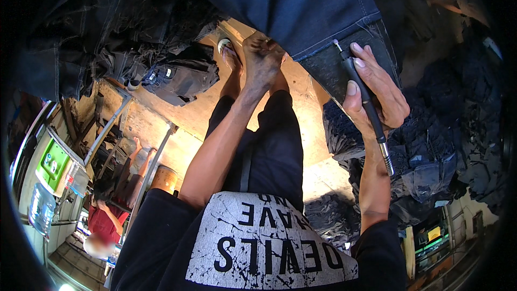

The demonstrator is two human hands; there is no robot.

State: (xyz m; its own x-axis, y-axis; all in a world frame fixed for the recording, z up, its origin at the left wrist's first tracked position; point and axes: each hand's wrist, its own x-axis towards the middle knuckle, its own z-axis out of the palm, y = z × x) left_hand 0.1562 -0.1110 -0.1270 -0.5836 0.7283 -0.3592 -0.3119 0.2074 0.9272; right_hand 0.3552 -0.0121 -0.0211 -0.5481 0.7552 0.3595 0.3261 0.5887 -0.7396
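Observation:
A dark blue denim garment (301, 5) with a stitched hem is spread across the top middle. Beyond its hem a dark flat piece (328, 73) sticks out. My right hand (379, 89) is closed around a slim black pen-shaped rotary tool (365, 92), its metal end toward my forearm. The tool's small pale tip points at the hem, close to the dark piece; whether it touches cannot be made out. At the lower left edge of the denim, my left hand (262, 54) has its fingers bent against the cloth, partly in shade.
Dark jeans (183, 73) lie piled at left, and more folded denim (425, 167) is stacked at right. Metal rails (153, 161) run on the left. Past them are a person in red (105, 223), a green tray (53, 163) and a clear water bottle (41, 210).

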